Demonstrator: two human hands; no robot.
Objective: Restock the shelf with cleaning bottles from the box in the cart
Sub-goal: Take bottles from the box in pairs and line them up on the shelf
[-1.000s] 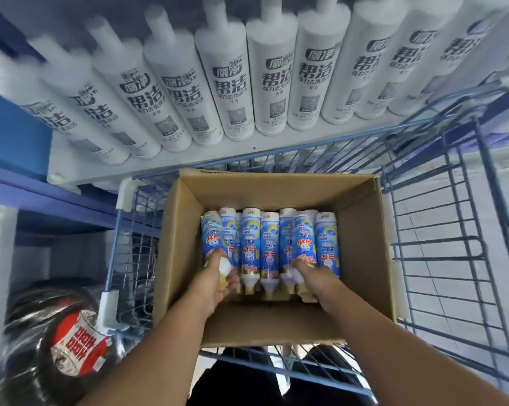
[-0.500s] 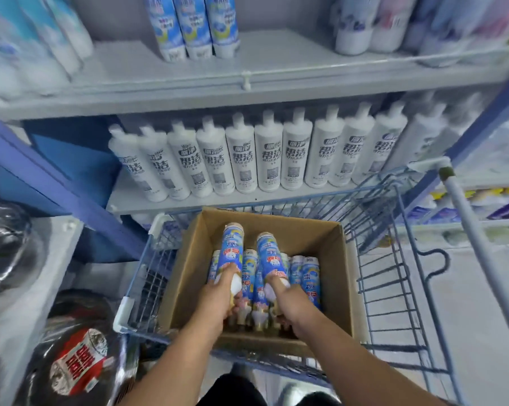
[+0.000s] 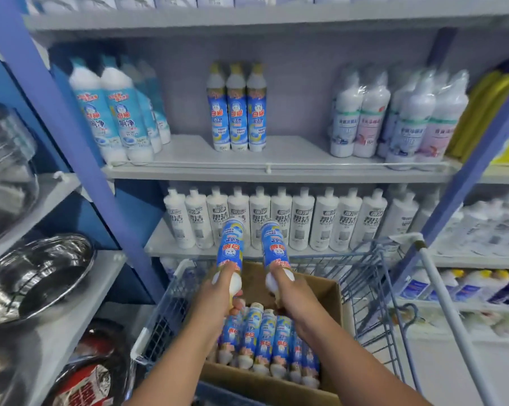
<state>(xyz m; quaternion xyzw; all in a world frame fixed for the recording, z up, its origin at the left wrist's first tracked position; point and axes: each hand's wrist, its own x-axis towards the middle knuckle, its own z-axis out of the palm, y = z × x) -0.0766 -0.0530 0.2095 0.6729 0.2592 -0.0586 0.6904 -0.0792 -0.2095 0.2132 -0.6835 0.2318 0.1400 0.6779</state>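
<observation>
My left hand (image 3: 218,297) grips the neck of a blue cleaning bottle (image 3: 230,244), held base-up above the box. My right hand (image 3: 291,294) grips a second blue bottle (image 3: 273,244) the same way, just to its right. Below them the cardboard box (image 3: 334,300) sits in the blue wire cart (image 3: 373,276) with several more blue bottles (image 3: 265,341) lying in it. On the middle shelf (image 3: 291,159) three matching blue bottles (image 3: 237,112) stand upright, with bare shelf on both sides of them.
A row of white bottles (image 3: 300,221) fills the shelf behind the cart. Light-blue bottles (image 3: 118,112) stand at the middle shelf's left, wrapped white bottles (image 3: 400,118) at its right. Steel bowls (image 3: 39,273) lie on a left rack. A blue upright (image 3: 71,136) divides the racks.
Both hands have lifted one bottle each out of the box and raised them toward the shelves. The view has tilted up, bringing the middle shelf into sight.
</observation>
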